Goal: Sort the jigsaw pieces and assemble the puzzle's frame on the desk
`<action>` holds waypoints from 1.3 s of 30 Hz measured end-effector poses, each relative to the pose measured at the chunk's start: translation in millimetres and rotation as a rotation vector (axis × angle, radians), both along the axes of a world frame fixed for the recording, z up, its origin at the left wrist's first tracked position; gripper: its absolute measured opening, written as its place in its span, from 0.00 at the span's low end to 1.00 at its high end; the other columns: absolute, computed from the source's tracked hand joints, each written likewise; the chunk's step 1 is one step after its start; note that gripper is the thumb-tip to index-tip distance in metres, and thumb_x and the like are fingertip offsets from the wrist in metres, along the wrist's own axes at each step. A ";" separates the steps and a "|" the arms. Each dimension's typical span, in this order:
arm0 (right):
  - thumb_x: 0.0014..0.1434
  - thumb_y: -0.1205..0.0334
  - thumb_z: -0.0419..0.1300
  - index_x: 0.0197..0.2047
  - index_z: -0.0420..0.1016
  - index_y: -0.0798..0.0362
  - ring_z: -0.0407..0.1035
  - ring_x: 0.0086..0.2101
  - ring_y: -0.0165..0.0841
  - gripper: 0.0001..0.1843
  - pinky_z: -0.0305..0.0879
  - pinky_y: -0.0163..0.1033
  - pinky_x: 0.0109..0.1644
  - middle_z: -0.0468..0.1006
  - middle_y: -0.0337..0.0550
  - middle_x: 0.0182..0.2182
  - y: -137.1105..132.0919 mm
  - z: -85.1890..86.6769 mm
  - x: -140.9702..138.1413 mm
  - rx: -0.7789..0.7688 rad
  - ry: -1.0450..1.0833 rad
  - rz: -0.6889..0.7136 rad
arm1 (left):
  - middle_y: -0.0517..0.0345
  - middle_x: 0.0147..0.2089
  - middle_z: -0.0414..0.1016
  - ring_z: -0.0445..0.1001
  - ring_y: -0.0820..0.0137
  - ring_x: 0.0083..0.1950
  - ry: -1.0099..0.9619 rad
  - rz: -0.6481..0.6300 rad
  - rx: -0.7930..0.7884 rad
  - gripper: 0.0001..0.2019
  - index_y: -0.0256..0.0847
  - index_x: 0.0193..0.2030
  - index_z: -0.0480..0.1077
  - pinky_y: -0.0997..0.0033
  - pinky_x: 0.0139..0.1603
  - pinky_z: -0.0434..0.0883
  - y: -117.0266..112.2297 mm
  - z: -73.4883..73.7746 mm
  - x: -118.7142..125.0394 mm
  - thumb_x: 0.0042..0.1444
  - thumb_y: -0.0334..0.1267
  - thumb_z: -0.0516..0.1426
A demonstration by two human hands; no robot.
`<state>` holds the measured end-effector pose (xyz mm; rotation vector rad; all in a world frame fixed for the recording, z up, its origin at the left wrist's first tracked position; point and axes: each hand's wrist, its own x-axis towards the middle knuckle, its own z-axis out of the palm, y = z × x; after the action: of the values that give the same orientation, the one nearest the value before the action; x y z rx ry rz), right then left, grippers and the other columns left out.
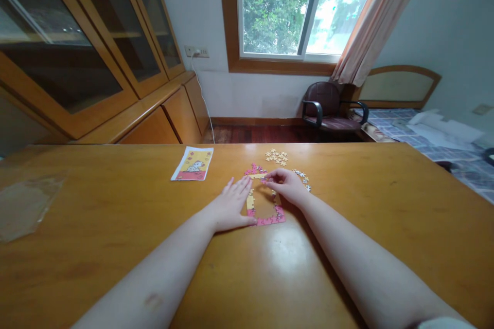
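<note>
A partly joined jigsaw frame (pixel 266 220) of pink and yellow pieces lies on the wooden table (pixel 116 226). My left hand (pixel 231 204) rests flat on the table with fingers stretched out, touching the frame's left side. My right hand (pixel 284 184) is at the frame's top right edge, its fingers pinched on a small puzzle piece (pixel 264 180). Loose yellow pieces (pixel 276 156) lie just beyond the frame, and more loose pieces (pixel 304 177) sit to the right of my right hand.
A picture card (pixel 192 163) showing a white animal on yellow and red lies left of the puzzle. A clear plastic bag (pixel 23 205) lies at the table's left. Beyond the table stand a dark armchair (pixel 332 108), wooden glass-door cabinets (pixel 96 56) and a bed (pixel 443 139).
</note>
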<state>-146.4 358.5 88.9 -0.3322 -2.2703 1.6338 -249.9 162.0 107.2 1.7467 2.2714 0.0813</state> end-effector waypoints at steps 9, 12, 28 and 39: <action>0.52 0.62 0.65 0.36 0.79 0.52 0.63 0.26 0.27 0.07 0.61 0.34 0.32 0.75 0.38 0.28 -15.0 32.3 24.3 0.401 -0.039 0.012 | 0.44 0.73 0.38 0.39 0.60 0.73 -0.089 0.077 0.131 0.36 0.33 0.70 0.44 0.53 0.71 0.40 1.8 0.2 -3.7 0.60 0.52 0.45; 0.51 0.61 0.66 0.36 0.79 0.51 0.63 0.25 0.27 0.08 0.60 0.33 0.30 0.76 0.37 0.27 -26.1 39.9 31.1 0.381 -0.143 0.100 | 0.46 0.70 0.52 0.51 0.60 0.70 -0.089 0.146 0.312 0.29 0.36 0.67 0.53 0.55 0.69 0.49 3.1 3.6 -5.4 0.60 0.44 0.48; 0.52 0.64 0.63 0.36 0.78 0.52 0.69 0.36 0.33 0.06 0.63 0.38 0.44 0.77 0.42 0.32 -41.9 20.8 35.6 0.652 -0.045 0.230 | 0.60 0.29 0.75 0.71 0.68 0.31 -0.203 0.361 0.386 0.14 0.44 0.41 0.76 0.72 0.32 0.63 3.1 10.1 -0.3 0.58 0.43 0.50; 0.51 0.67 0.62 0.34 0.77 0.52 0.69 0.34 0.32 0.05 0.63 0.37 0.42 0.77 0.41 0.31 -42.7 20.3 36.6 0.679 -0.118 0.182 | 0.62 0.23 0.71 0.69 0.70 0.27 -0.212 0.342 0.398 0.14 0.43 0.40 0.76 0.73 0.29 0.61 3.6 10.4 0.4 0.58 0.44 0.50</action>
<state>-109.8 315.9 109.2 -0.0517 -2.8348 0.8296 -249.5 165.5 117.6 1.4004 2.4845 0.7948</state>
